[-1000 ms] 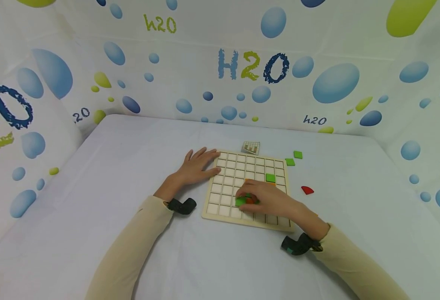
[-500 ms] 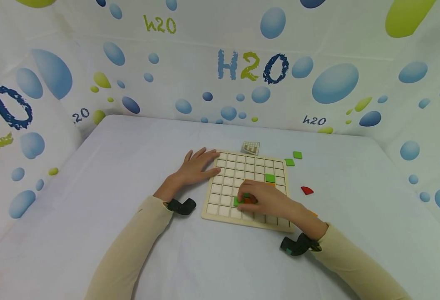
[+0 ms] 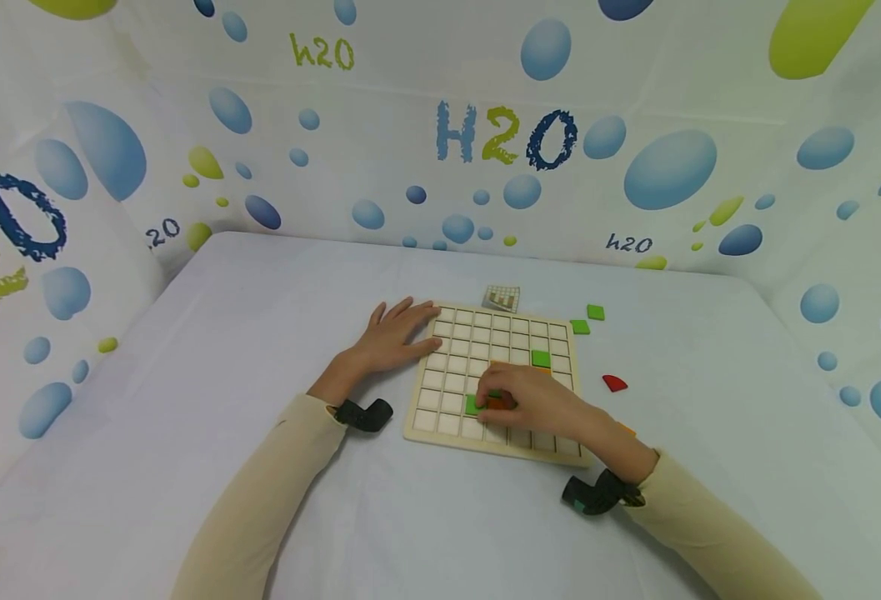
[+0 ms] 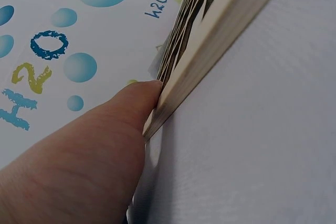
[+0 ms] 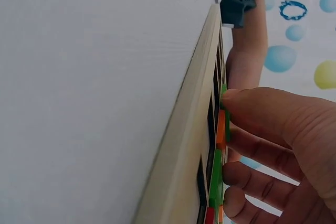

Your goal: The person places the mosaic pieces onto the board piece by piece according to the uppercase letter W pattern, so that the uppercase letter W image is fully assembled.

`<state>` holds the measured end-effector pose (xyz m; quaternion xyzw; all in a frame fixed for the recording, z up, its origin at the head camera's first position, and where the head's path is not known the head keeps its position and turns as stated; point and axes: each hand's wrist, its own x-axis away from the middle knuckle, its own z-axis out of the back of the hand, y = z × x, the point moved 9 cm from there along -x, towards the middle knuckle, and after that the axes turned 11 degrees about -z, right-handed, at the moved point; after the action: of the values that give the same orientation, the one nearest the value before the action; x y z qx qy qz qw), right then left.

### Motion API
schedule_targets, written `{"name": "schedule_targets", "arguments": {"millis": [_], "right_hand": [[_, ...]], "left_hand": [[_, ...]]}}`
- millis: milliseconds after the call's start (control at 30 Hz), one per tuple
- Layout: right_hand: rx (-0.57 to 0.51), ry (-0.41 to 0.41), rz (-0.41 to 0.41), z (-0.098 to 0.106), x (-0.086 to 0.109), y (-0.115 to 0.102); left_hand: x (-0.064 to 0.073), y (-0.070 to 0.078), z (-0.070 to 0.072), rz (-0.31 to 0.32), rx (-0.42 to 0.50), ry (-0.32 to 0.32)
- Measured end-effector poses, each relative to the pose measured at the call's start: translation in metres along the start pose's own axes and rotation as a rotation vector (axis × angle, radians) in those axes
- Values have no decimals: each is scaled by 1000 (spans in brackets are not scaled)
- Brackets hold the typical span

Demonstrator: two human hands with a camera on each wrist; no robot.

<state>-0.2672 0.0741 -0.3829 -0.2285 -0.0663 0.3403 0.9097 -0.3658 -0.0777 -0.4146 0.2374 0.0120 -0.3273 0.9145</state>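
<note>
A light wooden grid board (image 3: 451, 382) lies on the table. My left hand (image 3: 391, 340) rests with spread fingers at the board's left edge; in the left wrist view its thumb (image 4: 139, 98) touches the rim. My right hand (image 3: 533, 398) reaches over the board's lower middle, thumb and fingers bent around a small green tile (image 3: 473, 406). In the right wrist view that tile (image 5: 227, 124) lies between thumb and index finger, close over an orange piece (image 5: 220, 129). Another green tile (image 5: 216, 179) sits under the other fingers. The palm hides some pieces in the head view.
Further up the board is a green tile (image 3: 541, 358) with orange below it. A small card with a grid print (image 3: 503, 297) lies behind the board. To the right are two loose green tiles (image 3: 596, 312), a red quarter-round piece (image 3: 614, 383) and an orange piece (image 3: 627, 429) partly behind my wrist.
The green tile at my right fingertips has shifted slightly left, and my right fingers now cover more of it. The left hand has stayed at the board's edge.
</note>
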Motion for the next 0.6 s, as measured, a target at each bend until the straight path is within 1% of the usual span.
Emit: {"name": "schedule_targets", "arguments": {"millis": [400, 600], "right_hand": [[-20, 5, 28, 1, 3, 0], [-11, 1, 17, -1, 2, 0]], "left_hand": [[0, 0, 0, 2, -8, 0], [0, -1, -1, 8, -11, 2]]}}
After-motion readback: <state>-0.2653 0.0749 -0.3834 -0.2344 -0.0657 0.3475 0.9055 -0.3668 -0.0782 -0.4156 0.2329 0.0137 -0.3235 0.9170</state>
